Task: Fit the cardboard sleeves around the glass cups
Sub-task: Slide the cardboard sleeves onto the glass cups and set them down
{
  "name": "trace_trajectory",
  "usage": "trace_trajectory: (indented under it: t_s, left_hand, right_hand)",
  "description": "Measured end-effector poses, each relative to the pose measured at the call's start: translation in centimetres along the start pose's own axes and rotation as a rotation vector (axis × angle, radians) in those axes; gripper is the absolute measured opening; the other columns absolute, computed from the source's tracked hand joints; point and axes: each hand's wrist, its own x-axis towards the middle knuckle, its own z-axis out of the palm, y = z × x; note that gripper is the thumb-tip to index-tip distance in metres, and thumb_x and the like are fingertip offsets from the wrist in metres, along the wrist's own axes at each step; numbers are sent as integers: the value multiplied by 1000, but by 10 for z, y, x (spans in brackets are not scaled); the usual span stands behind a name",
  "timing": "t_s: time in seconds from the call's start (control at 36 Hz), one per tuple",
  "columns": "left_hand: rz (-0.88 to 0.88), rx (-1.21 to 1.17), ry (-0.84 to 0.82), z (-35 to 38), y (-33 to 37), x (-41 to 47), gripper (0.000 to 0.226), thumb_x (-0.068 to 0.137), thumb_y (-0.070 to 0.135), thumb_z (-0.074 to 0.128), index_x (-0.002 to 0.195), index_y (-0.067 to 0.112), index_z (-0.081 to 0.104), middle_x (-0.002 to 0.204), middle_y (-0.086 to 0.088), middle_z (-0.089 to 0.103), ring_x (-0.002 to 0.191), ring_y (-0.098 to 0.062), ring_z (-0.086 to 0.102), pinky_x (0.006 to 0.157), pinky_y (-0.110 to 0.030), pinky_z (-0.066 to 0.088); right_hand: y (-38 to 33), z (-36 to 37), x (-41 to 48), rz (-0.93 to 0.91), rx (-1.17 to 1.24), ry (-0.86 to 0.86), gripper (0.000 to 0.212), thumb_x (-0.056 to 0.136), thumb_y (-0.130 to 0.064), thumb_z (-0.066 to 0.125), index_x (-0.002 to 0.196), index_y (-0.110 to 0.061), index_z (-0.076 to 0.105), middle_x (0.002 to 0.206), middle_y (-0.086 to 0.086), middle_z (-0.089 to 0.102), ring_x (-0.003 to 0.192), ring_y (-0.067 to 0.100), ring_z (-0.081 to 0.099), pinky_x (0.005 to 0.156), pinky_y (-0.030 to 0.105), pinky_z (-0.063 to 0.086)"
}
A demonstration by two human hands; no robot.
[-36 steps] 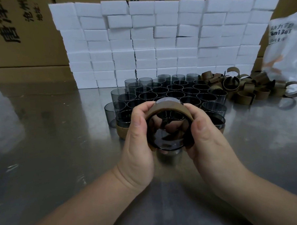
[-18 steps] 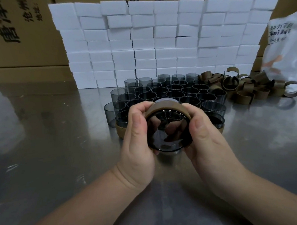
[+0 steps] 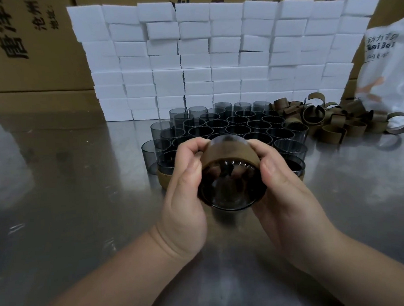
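brown cardboard sleeve (image 3: 228, 151) wraps a smoky glass cup (image 3: 231, 186) gripped by left hand (image 3: 186, 188) and right hand (image 3: 284, 195), just before the cluster of cups (image 3: 237, 126).

The left hand (image 3: 184, 195) and the right hand (image 3: 286, 193) are showing bare. The left forearm (image 3: 123, 272) and the right forearm (image 3: 363, 257) are running bare, out of view.

Cardboard boxes (image 3: 36, 44) run past the top edge. White bag (image 3: 387, 75) is cut by the right edge, lettering blurred. Left hand (image 3: 182, 200), right hand (image 3: 286, 195) and the glass cup (image 3: 230, 188) they hold partly hide two sleeved cups (image 3: 163, 175).
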Motion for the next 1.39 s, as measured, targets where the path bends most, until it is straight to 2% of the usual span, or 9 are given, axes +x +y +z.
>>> trace_trajectory:
  t_s: [0.14, 0.25, 0.42, 0.53, 0.67, 0.78, 0.92, 1.03, 1.39]
  left_hand:
    - [-69, 56, -90, -4, -3, -2, 46, 66, 36, 43, 109, 20, 50, 113, -11, 58, 113, -32, 52, 97, -48, 42]
    - [-20, 252, -126, -5, -3, -4, 48, 70, 39, 39, 113, 21, 45, 111, -7, 56, 108, -30, 52, 94, -51, 41]
    - [87, 385, -141, -4, -1, -3, 44, 76, 42, 38, 117, 28, 39, 97, 18, 51, 90, -5, 51, 81, -29, 44]
    - [89, 357, -186, -2, 2, -5, 38, 73, 38, 39, 109, 27, 45, 91, 5, 53, 83, -15, 52, 72, -35, 44]
    - [85, 415, -192, 4, 6, -9, 43, 66, 34, 38, 102, 11, 47, 99, -18, 55, 92, -32, 53, 78, -48, 46]
    - [191, 549, -146, 6, 4, -8, 43, 67, 30, 36, 96, 1, 48, 106, -13, 50, 99, -21, 49, 86, -27, 41]
    - [175, 534, -89, 5, 5, -9, 29, 67, 33, 38, 86, 12, 47, 80, -10, 52, 74, -20, 49, 66, -31, 40]
    - [186, 513, -97, 6, 6, -8, 29, 67, 32, 38, 93, 23, 49, 83, 0, 54, 76, -11, 51, 69, -21, 41]
    - [157, 531, -94, 6, 7, -4, 19, 71, 32, 40, 63, 15, 38, 57, 10, 35, 54, -3, 34, 52, -18, 30]
  right_hand:
    - [10, -9, 2, -36, -211, 23, 45, 68, -43, 51, 112, -51, 56, 119, -8, 58, 117, 16, 54, 100, 37, 41]
    - [15, -7, 1, -105, -386, 0, 48, 73, -47, 46, 117, -66, 41, 131, -14, 50, 126, 11, 46, 108, 45, 33]
    - [12, -4, -3, -213, -513, 21, 42, 80, -45, 44, 122, -42, 46, 134, -18, 44, 131, 14, 40, 106, 48, 34]
    - [10, -1, -4, -165, -441, 59, 31, 70, -40, 46, 100, -48, 54, 114, -19, 58, 112, 11, 54, 97, 46, 43]
    - [3, 3, -5, -226, -579, 118, 14, 74, -40, 41, 82, -32, 50, 83, -19, 55, 74, -4, 50, 66, 10, 39]
    - [4, 7, -4, -244, -617, 160, 14, 75, -42, 39, 73, -29, 44, 66, -19, 50, 58, -3, 43, 55, 10, 34]
    - [6, 12, -1, -271, -648, 209, 18, 76, -43, 38, 69, -27, 41, 62, -17, 48, 55, -3, 42, 52, 9, 33]
    - [6, 13, 0, -246, -628, 206, 20, 75, -44, 38, 68, -26, 41, 59, -17, 47, 52, -3, 43, 50, 9, 34]
    - [6, 12, -1, -205, -624, 213, 28, 74, -47, 41, 64, -20, 41, 57, -11, 43, 52, 0, 41, 49, 12, 34]
